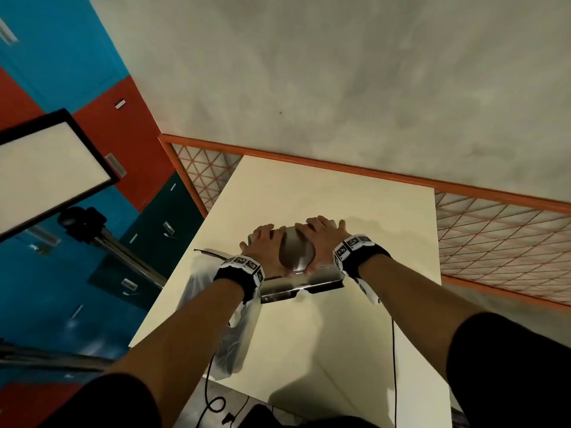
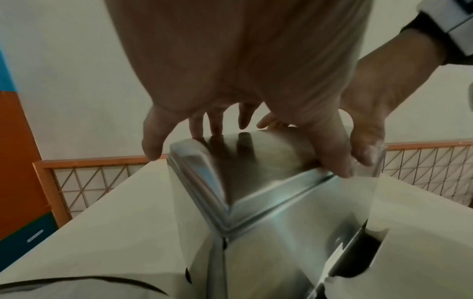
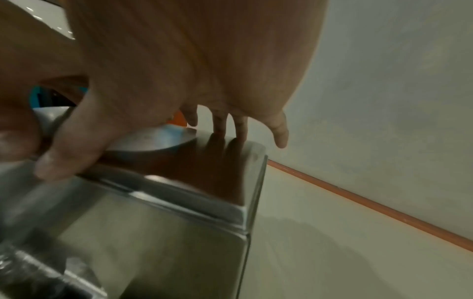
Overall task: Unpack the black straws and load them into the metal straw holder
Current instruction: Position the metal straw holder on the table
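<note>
The metal straw holder [image 1: 296, 288] stands on the cream table [image 1: 355, 335], its domed lid [image 1: 293, 251] down. Both hands lie flat on that lid. My left hand [image 1: 275, 251] covers the lid's left half [image 2: 243, 161], fingers straight toward the far edge, thumb on the front lip. My right hand [image 1: 315, 245] mirrors it on the right half [image 3: 204, 172], little finger hanging off the far corner. A clear plastic bag [image 1: 216, 319] with black straws [image 1: 210, 251] lies left of the holder, under my left forearm. The holder's inside is hidden.
An orange-framed mesh rail [image 1: 494, 242] runs behind and to the right of the table. Blue and red cabinets [image 1: 77, 72], a tripod [image 1: 92, 230] and a framed white board [image 1: 46, 168] stand to the left. A black cable [image 1: 394, 366] crosses the table's near right part.
</note>
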`<action>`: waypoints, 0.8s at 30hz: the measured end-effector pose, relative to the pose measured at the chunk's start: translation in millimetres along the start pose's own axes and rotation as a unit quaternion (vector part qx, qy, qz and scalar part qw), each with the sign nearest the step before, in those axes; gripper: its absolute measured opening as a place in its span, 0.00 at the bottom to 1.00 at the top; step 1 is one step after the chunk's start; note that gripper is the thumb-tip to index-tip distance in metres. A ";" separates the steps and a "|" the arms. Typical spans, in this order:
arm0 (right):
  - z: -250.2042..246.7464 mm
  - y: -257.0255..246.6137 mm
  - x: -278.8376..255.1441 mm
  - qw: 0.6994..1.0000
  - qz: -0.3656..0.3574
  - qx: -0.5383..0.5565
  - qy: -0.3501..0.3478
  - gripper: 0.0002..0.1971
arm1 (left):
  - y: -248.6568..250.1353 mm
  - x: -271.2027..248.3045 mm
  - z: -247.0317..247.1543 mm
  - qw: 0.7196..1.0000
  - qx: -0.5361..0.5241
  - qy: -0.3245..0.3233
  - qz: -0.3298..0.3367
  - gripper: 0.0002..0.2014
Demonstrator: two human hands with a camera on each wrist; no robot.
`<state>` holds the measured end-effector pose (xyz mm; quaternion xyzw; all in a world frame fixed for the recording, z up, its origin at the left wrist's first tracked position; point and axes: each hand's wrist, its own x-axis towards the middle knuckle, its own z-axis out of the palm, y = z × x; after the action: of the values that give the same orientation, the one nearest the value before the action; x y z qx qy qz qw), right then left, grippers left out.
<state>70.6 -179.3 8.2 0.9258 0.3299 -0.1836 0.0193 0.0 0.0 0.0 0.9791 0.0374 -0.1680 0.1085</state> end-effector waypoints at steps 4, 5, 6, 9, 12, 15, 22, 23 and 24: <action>-2.4 -1.6 0.6 1.000 0.002 -0.011 -0.009 0.66 | -2.4 7.5 -3.7 0.999 0.016 -0.030 0.023 0.62; -1.2 -1.7 2.1 1.000 0.000 -0.008 -0.009 0.66 | -2.9 9.9 -3.8 0.999 0.019 -0.033 0.035 0.62; -2.3 -2.6 2.0 1.000 0.000 -0.006 -0.010 0.66 | -2.6 10.7 -4.4 0.998 0.024 -0.035 0.044 0.62; -3.3 -2.9 1.4 1.000 0.004 0.001 -0.011 0.66 | -4.2 12.3 -6.6 0.997 0.034 -0.037 0.052 0.63; -4.6 -5.6 0.4 1.000 -0.002 0.004 -0.008 0.64 | -2.8 10.5 -6.1 0.997 0.040 -0.031 0.052 0.62; -5.5 -7.1 0.6 1.000 -0.001 -0.001 -0.001 0.62 | -2.4 8.2 -4.3 0.998 0.036 -0.022 0.050 0.62; -3.3 -6.8 -1.3 1.000 -0.006 -0.011 0.021 0.62 | -0.7 4.2 -5.3 0.998 0.033 -0.007 0.050 0.60; -3.6 -7.1 -2.0 1.000 -0.006 -0.013 0.028 0.62 | 0.0 3.6 -5.8 0.998 0.033 -0.002 0.051 0.60; -2.2 -6.6 -3.2 0.999 -0.006 -0.012 0.037 0.62 | 1.1 2.2 -5.4 0.998 0.034 0.002 0.051 0.60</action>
<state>65.0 -175.8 12.0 0.9295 0.3385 -0.1455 0.0166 4.0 0.2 4.5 0.9831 -0.0186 -0.1617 0.0835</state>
